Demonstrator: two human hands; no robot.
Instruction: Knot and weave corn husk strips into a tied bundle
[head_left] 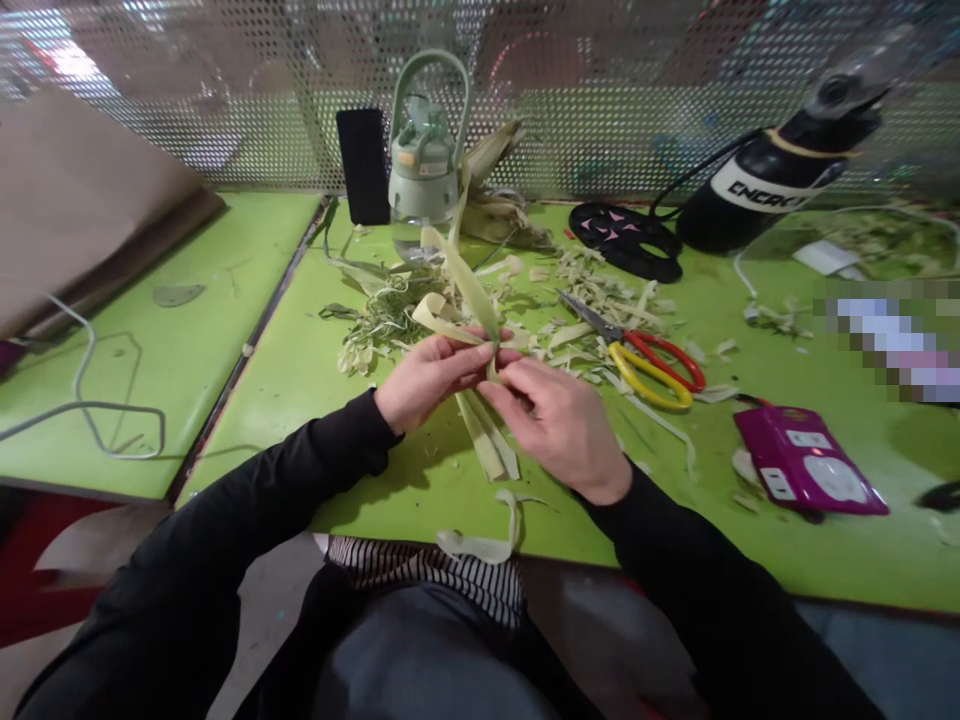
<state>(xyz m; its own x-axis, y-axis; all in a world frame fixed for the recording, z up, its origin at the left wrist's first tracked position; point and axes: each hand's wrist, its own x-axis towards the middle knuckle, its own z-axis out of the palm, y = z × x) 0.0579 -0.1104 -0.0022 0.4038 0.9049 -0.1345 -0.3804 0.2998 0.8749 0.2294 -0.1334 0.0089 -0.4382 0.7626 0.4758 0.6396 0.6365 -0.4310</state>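
Observation:
Pale green corn husk strips (471,285) rise and curl out of my two hands, which meet over the middle of the green table. My left hand (435,375) pinches the strips where they come together, thumb on top. From the other side my right hand (559,420) closes its thumb and fingers on the same bundle, just below the gathering point. Two flat husk ends (480,440) hang down under the hands toward the table. Fingers hide the exact spot where the strips join. Scissors (630,345) with one red and one yellow handle lie open right of my hands.
Husk scraps (592,300) and stringy green bits (394,315) litter the table. Behind stand a pale green bottle (424,165), a phone (363,165) and whole husks (502,215). A black bottle (757,185), purple packet (810,460) and brown paper (97,210) flank the work area.

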